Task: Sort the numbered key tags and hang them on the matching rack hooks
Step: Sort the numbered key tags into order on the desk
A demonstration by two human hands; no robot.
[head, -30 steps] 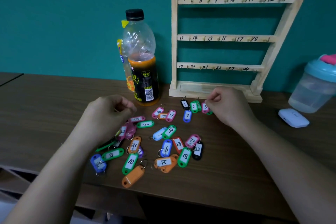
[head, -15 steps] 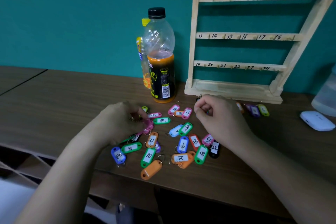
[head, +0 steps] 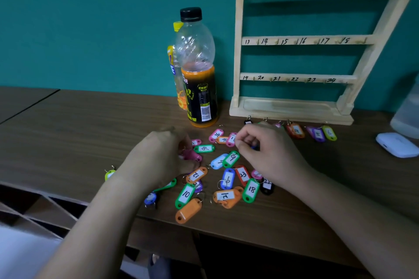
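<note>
Left hand (head: 158, 158), right hand (head: 269, 156): bare. Forearms (head: 353, 215) bare up to frame edge. Pale patch (head: 25, 256) lower left: garment or floor, cannot tell.

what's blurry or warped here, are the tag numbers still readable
Head view: dim light; the left hand smears with motion blur along its top edge; the rack looks skewed by the wide-angle lens; tag 10 and tag 18 read sharply; the blue tag pinched by the right hand is mostly hidden.

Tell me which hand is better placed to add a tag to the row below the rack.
Right. The right hand lies close to the row holding orange tag 4 in front of the rack; the left hand is over the left side of the pile, farther off.
</note>
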